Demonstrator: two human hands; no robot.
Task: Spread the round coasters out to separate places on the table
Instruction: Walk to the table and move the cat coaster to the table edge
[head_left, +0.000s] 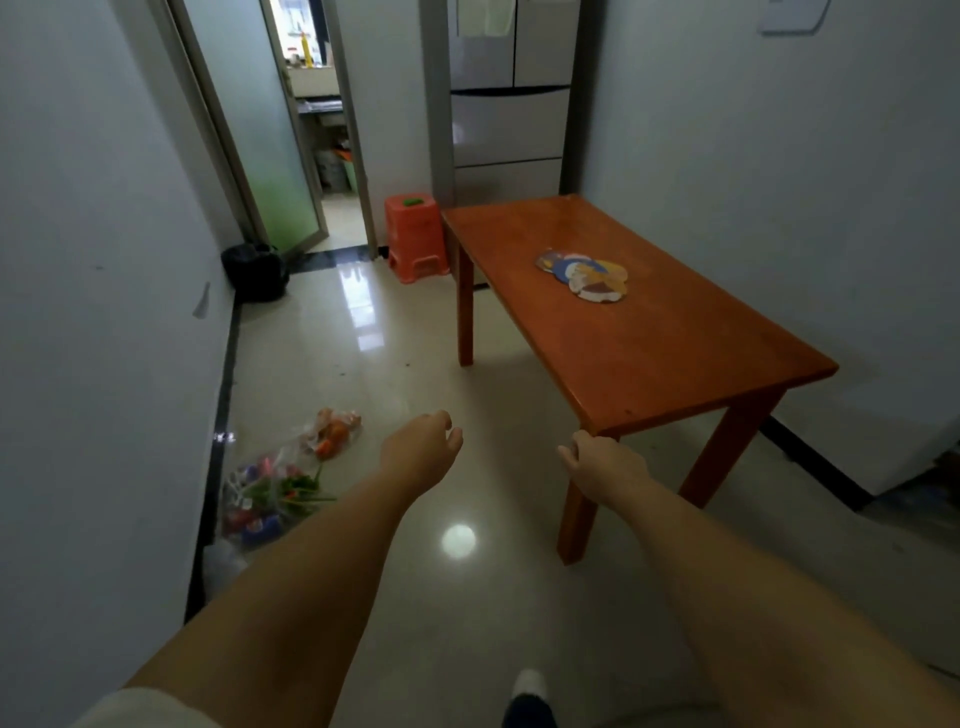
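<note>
Several round coasters (584, 274) with colourful prints lie overlapping in one cluster near the middle of a reddish-brown wooden table (675, 353). My left hand (423, 441) hangs over the floor, left of the table's near corner, fingers loosely curled and holding nothing. Just in front of that near corner is my right hand (597, 460), fingers loosely bent and empty. Both hands are well short of the coasters.
An orange plastic stool (415, 236) stands by the table's far left corner. Plastic bags of groceries (280, 483) lie on the glossy floor by the left wall. A black bag (255, 270) sits near the doorway. A fridge (509, 98) stands behind the table.
</note>
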